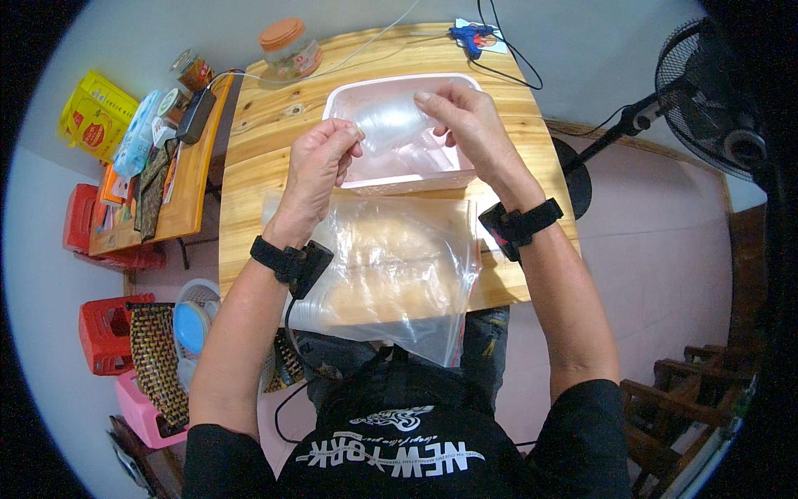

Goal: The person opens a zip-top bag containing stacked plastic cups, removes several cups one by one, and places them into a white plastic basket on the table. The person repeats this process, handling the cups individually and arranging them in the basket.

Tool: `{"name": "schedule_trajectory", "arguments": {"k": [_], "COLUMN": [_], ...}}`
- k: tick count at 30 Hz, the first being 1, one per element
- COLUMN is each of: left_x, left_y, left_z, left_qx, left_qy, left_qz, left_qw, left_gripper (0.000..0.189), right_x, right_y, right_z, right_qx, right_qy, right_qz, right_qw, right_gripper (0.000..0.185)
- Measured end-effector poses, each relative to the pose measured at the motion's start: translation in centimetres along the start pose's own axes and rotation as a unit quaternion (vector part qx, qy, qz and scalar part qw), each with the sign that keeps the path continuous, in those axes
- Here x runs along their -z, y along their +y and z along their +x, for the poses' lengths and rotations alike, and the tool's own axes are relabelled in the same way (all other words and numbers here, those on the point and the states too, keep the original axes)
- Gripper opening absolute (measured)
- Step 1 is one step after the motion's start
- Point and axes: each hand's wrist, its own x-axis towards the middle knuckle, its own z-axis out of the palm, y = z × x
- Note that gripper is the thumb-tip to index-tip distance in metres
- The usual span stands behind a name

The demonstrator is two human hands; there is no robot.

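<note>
A clear, shiny plastic piece [393,121], perhaps a stack of thin lids or cups, is stretched between both hands over a pale pink plastic basin [408,182]. My left hand [321,156] pinches its left end between thumb and fingers. At its upper right end, my right hand [467,118] has thumb and forefinger against it; whether they grip it is hard to see. More clear plastic pieces [424,156] lie in the basin. Nearer me, a large clear zip bag [386,262] with a red edge lies on the wooden table and hangs over its front edge.
A blue glue gun [472,38] and cable lie at the table's back right. A jar with an orange lid [290,50] stands at the back left. A smaller side table [187,206] holds jars, packets and a power strip [196,115]. A black fan [711,106] stands to the right.
</note>
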Motion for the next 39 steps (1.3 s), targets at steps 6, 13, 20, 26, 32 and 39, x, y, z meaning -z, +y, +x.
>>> {"name": "schedule_trajectory", "arguments": {"k": [6,13,20,26,32,39], "left_x": [0.3,0.1,0.2,0.1,-0.1,0.0], "left_y": [-0.3,-0.4,-0.4,-0.6,-0.5,-0.4], "left_z": [0.2,0.3,0.2,0.1,0.0,0.1], "left_qx": [0.001,0.001,-0.002,-0.012,-0.009,-0.015], "left_qy": [0.043,0.073,0.072,0.078,0.061,0.035], "left_qz": [-0.043,-0.081,-0.07,-0.075,-0.049,-0.043], "left_qw": [0.998,0.994,0.995,0.994,0.997,0.998], "left_gripper": [0.016,0.015,0.013,0.012,0.012,0.013], "right_x": [1.2,2.9,2.5,3.3,1.5,-0.6], "right_y": [0.2,0.7,0.2,-0.5,-0.5,-2.2], "right_z": [0.1,0.1,0.5,-0.2,0.5,1.1], "right_qx": [0.006,0.025,0.022,0.03,0.218,0.104], "right_qy": [0.127,0.117,0.095,0.038,0.062,-0.062], "right_qz": [0.064,-0.047,-0.201,-0.353,-0.342,-0.234], "right_qw": [0.99,0.992,0.975,0.935,0.912,0.965], "right_gripper": [0.053,0.059,0.054,0.058,0.074,0.067]}}
